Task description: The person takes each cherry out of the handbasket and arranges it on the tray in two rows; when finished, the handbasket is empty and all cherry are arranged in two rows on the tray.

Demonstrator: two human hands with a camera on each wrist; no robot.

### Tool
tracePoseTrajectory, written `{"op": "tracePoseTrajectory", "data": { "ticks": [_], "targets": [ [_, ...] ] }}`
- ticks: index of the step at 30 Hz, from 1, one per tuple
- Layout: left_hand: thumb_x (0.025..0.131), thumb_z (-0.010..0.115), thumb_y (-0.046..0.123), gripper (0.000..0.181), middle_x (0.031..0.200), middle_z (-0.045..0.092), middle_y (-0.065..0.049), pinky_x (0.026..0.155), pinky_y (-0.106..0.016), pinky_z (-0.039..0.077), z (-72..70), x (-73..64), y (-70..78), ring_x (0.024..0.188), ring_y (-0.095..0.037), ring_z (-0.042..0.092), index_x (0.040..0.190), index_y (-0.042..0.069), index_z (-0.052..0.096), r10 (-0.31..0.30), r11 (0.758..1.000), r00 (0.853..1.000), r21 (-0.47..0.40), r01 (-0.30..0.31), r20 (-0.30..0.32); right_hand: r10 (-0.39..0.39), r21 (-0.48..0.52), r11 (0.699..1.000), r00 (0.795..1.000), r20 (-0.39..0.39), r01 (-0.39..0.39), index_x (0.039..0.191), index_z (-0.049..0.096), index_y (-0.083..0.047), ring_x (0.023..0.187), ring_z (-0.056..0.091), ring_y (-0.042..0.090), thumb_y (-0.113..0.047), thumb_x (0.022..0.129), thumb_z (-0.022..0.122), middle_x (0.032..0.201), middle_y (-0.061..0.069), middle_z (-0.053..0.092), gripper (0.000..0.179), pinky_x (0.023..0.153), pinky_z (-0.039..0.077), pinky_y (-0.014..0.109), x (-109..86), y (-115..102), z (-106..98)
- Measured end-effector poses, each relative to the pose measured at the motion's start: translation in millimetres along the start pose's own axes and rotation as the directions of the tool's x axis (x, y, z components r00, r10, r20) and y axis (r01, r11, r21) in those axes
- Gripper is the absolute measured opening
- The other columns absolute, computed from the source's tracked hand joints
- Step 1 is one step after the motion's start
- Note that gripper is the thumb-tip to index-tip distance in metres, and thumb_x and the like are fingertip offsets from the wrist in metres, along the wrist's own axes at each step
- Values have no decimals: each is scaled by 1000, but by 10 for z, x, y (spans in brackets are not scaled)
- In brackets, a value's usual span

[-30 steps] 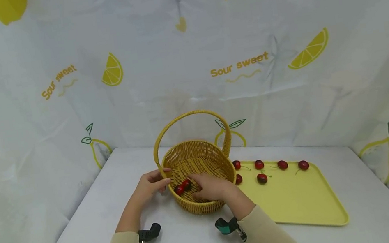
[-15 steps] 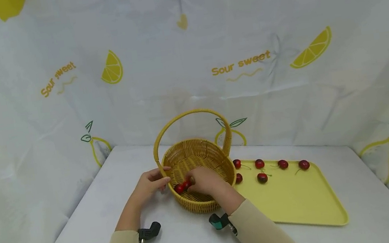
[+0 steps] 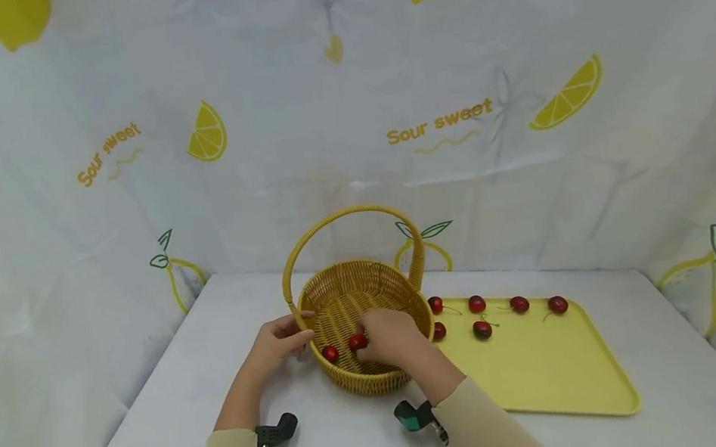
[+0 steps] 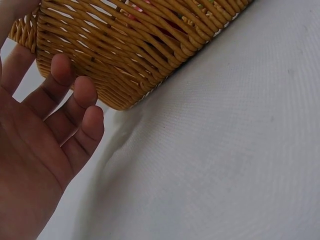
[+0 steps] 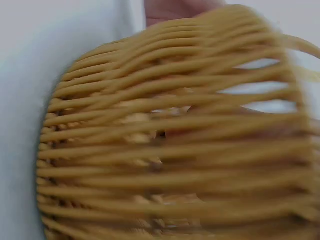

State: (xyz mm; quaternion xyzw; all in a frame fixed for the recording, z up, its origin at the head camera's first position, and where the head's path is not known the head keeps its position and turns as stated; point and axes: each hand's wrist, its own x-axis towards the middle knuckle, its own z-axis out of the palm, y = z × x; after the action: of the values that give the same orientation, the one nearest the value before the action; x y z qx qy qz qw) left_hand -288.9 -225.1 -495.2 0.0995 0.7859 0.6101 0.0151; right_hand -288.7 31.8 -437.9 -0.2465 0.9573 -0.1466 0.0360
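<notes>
A round wicker basket [image 3: 372, 385] with a tall arched handle stands on the white table. My left hand [image 3: 276, 344] holds its left rim near the foot of the handle, thumb and forefinger around the edge. In the left wrist view the other fingers [image 4: 82, 102] are loosely bent beside the woven wall. My right hand [image 3: 391, 337] reaches inside the basket and pinches a red cherry [image 3: 357, 341] at its fingertips. A second cherry [image 3: 330, 353] lies in the basket to the left. In the right wrist view the woven wall [image 5: 170, 135] mostly hides the right hand.
A yellow tray [image 3: 551, 372] lies to the right, partly behind the basket's right side. Along its far part lie several cherries, among them one at its far right [image 3: 558, 304]. A white curtain printed with lemons [image 3: 346, 141] rises behind the table.
My right hand lowered onto the right one of two touching cherries, pinched it and drew it right, apart from the other. The left hand stays at the rim.
</notes>
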Motion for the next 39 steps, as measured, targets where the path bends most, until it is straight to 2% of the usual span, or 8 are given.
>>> {"op": "tracePoseTrajectory", "data": {
  "ticks": [5, 10, 15, 20, 26, 32, 39],
  "targets": [
    [98, 71, 11, 37, 90, 63, -7, 66, -31, 49, 7, -15, 8, 74, -20, 56, 133, 2, 65, -14, 1000, 1000, 5, 15, -20, -7, 174, 984, 996, -88, 22, 98, 69, -18, 76, 53, 15, -30, 85, 81, 85, -5, 59, 21, 65, 46, 34, -262, 95, -147],
    [98, 71, 12, 38, 92, 63, -7, 67, -32, 49, 17, -8, 26, 75, -19, 56, 135, 3, 64, -14, 1000, 1000, 7, 14, 0, -19, 367, 928, 991, -131, 67, 104, 69, -18, 82, 51, 16, -23, 87, 82, 87, -1, 54, 23, 68, 44, 34, -490, 217, -266],
    [97, 72, 12, 40, 89, 63, -6, 67, -33, 49, 9, -12, 37, 73, -19, 56, 135, 1, 64, -3, 1000, 1000, -10, 3, -4, 10, 449, 891, 986, -167, 67, 108, 69, -16, 84, 50, 18, -17, 87, 82, 90, 2, 54, 25, 70, 44, 35, -594, 343, -408],
    [98, 70, 10, 40, 90, 63, -6, 68, -33, 50, 18, -10, 26, 74, -18, 56, 136, -2, 62, -4, 1000, 1000, -19, 4, 15, 28, 493, 867, 984, -178, 65, 108, 67, -15, 86, 50, 24, -13, 87, 81, 92, 8, 55, 25, 71, 44, 37, -658, 519, -520],
    [98, 71, 11, 38, 90, 63, -7, 68, -33, 49, 20, 3, 42, 74, -21, 56, 133, 0, 64, 8, 1000, 1000, 11, -8, 0, 56, 499, 864, 974, -220, 64, 107, 65, -12, 85, 48, 26, -11, 87, 77, 92, 8, 54, 23, 69, 40, 37, -713, 789, -620],
    [97, 72, 12, 39, 87, 63, -6, 68, -32, 49, 14, 16, 47, 74, -21, 56, 133, -1, 64, 7, 1000, 1000, 4, -7, 1, 162, 506, 862, 964, -212, -34, 112, 60, -10, 72, 45, 22, -15, 90, 74, 91, 12, 50, 27, 58, 37, 33, -810, 1085, -704],
    [98, 71, 11, 37, 89, 63, -7, 67, -31, 49, 18, 4, 32, 74, -21, 56, 133, 0, 64, -1, 1000, 1000, -3, 1, -3, 302, 497, 851, 934, -193, -173, 121, 58, -8, 80, 46, 24, -20, 93, 73, 96, 10, 49, 34, 59, 39, 34, -959, 1438, -706]
  ]
}}
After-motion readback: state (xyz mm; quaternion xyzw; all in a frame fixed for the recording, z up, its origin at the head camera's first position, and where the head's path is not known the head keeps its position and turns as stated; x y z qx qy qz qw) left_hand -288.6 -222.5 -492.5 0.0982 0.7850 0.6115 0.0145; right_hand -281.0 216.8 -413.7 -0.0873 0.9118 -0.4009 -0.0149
